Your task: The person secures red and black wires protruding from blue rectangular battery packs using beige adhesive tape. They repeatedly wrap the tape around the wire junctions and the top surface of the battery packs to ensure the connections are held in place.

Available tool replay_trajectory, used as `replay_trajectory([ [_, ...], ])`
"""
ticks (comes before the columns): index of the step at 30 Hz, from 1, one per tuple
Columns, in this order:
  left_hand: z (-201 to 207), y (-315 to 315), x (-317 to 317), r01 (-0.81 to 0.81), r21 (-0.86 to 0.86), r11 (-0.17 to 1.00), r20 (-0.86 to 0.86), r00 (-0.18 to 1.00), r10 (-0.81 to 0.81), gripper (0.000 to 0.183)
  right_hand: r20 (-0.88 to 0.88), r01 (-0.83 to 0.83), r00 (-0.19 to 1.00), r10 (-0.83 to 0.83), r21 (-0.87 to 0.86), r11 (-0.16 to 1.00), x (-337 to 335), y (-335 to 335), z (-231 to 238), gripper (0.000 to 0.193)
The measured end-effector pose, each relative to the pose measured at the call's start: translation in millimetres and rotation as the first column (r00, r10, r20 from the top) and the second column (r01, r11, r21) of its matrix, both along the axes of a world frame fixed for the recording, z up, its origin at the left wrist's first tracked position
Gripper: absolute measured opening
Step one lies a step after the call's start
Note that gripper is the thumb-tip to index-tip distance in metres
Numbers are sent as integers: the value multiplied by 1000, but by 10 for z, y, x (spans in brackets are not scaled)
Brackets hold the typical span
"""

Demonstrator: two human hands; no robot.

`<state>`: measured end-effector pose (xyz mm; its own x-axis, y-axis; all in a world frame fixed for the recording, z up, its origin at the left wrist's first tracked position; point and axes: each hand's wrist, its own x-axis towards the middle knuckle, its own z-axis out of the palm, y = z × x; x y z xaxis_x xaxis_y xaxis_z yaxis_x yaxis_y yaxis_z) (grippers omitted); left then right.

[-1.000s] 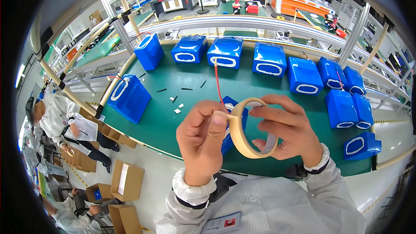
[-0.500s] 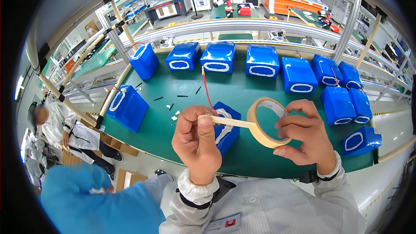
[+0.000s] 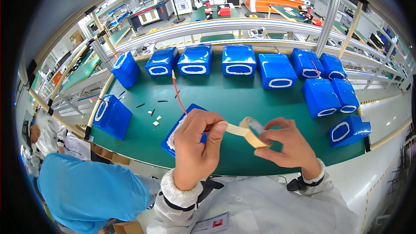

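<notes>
Well to the left of the hands, a person in white [image 3: 43, 134] and a person in blue [image 3: 93, 190] are seen off the desk [image 3: 242, 95]. At the desk's left end, a blue pack marked with a white oval ring [image 3: 113, 119] is stood. Between it and the left hand [image 3: 197, 149], black strips [image 3: 140, 105] and white scraps [image 3: 156, 123] are scattered. Partly hidden behind the left hand, another blue pack [image 3: 172, 130] is rested, and a red wire [image 3: 178, 96] is run from it away from the hand. The end of a strip of tape [image 3: 236, 130] is pinched by the left thumb and forefinger. Beyond the hands, a row of blue packs [image 3: 238, 60] is ranged along the far edge. The hands are set apart, joined by the strip, which is led to a tan tape roll [image 3: 252, 138], held tilted above the desk and clamped in the fingers of the right hand [image 3: 288, 145]. To the right of that hand, more blue packs [image 3: 320, 97] are grouped.
</notes>
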<state>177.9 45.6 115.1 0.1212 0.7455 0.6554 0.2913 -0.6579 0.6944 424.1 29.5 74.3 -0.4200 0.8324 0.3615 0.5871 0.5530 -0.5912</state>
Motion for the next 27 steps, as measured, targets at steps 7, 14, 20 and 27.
replay_trajectory([
  [7,18,-7,56,106,5,994,-355,930,-97,10,-61,-239,971,233,-129,963,-140,132,-272,33],
  [14,38,9,12,70,3,998,-439,896,-62,11,-422,-91,888,186,235,968,-428,276,-34,28],
  [20,95,42,-44,36,23,999,-444,896,-22,10,-407,12,898,167,402,916,-611,326,31,25],
  [27,104,31,-69,-27,32,999,-407,913,38,7,-417,65,892,171,494,867,-719,405,6,23],
])
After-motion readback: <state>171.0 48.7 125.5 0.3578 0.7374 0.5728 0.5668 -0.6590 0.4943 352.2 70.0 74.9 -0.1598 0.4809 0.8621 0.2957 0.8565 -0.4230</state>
